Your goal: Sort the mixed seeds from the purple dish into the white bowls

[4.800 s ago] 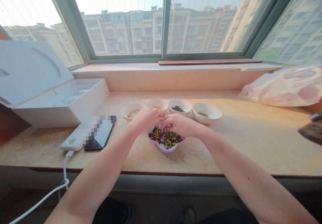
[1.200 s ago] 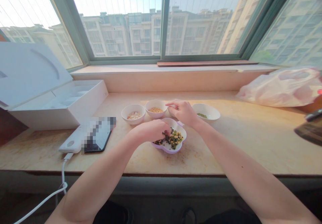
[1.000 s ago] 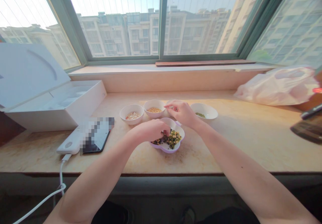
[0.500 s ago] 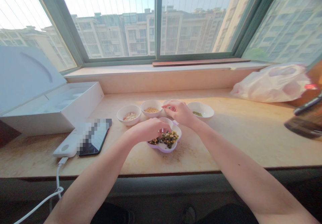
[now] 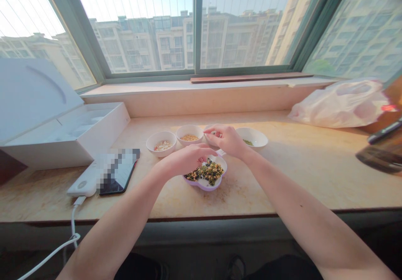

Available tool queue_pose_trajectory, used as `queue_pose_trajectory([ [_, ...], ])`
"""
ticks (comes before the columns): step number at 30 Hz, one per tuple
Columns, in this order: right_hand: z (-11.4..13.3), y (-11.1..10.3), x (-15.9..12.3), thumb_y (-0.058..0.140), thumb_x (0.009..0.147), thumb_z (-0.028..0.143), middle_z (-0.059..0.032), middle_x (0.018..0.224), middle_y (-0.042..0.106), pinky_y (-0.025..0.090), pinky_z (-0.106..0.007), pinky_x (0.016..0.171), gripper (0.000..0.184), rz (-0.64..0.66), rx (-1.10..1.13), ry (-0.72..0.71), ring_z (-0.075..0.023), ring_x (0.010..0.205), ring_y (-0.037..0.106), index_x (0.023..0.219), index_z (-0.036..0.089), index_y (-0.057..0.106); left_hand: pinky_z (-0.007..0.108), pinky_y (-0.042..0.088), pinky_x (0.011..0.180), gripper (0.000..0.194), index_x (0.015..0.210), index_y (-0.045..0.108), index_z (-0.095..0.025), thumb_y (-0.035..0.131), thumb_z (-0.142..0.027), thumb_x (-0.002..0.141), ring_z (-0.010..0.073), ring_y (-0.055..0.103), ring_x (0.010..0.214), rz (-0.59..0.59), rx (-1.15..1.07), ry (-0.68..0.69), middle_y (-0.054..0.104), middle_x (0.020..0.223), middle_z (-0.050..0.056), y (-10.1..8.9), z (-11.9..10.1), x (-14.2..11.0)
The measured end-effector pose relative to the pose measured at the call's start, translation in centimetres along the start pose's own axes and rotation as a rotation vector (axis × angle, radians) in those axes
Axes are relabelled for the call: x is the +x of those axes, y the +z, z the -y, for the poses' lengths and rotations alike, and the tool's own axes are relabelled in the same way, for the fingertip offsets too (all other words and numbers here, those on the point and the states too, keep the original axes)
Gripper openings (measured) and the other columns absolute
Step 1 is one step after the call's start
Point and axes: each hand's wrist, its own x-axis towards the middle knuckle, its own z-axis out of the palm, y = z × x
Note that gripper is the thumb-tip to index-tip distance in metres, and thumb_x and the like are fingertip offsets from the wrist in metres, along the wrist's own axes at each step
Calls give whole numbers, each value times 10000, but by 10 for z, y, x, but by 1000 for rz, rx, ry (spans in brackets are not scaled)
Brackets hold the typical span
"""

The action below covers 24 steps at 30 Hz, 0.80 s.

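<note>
A lilac lobed dish (image 5: 204, 185) holds mixed green, black and yellow beans (image 5: 211, 172). Just above its far-left part is my left hand (image 5: 188, 159), fingers curled together; whatever they might hold is too small to see. My right hand (image 5: 230, 141) is over a white bowl (image 5: 208, 128) behind the dish, its thumb and fingertips pinched together. That bowl is mostly covered by the hand, and its contents are hard to see. Left of it stand a bowl of yellow beans (image 5: 189, 138) and a bowl of pale, flat pieces (image 5: 162, 146).
A white bowl (image 5: 259, 137) with some small green beans is on the right. To the left lie a phone (image 5: 124, 177), a white power bank (image 5: 82, 184) with a cable, and an open white box (image 5: 100, 131). A plastic bag (image 5: 339, 106) rests at the far right.
My left hand has lifted slightly out of the beans in the lilac dish. My right hand stays over the back bowl, shifted very slightly to the right.
</note>
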Motion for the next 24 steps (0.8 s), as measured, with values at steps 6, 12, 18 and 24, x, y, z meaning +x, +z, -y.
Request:
queue_pose_trajectory([
  [6, 5, -5, -1, 652, 817, 264, -16, 642, 686, 455, -263, 546, 220, 106, 288, 235, -134, 558, 565, 937, 159, 804, 291, 602, 893, 517, 1280, 665, -271, 525, 28, 881, 123, 709, 932, -295, -25, 9, 644, 1337, 50, 5, 9, 4],
  [12, 14, -11, -5, 703, 783, 318, -48, 817, 723, 389, -213, 467, 227, 525, 520, 334, -101, 595, 563, 919, 166, 803, 275, 635, 848, 462, 1302, 636, -231, 542, -4, 911, 105, 722, 895, -547, -78, -9, 592, 1360, 81, 8, 18, 7],
  [18, 19, -5, -9, 729, 840, 416, -70, 865, 769, 464, -266, 532, 328, 488, 237, 288, -136, 598, 603, 1057, 187, 818, 294, 631, 827, 411, 1228, 675, -224, 575, -10, 892, 134, 710, 913, -607, -73, -136, 624, 1287, 69, 6, 35, 9],
  [24, 29, 9, -18, 773, 817, 383, -63, 963, 794, 511, -323, 770, 258, 624, -47, -112, -230, 866, 694, 991, 199, 822, 340, 582, 922, 416, 1200, 688, -219, 489, 3, 910, 162, 703, 952, -619, 63, -293, 642, 1268, 65, 0, 60, 16],
])
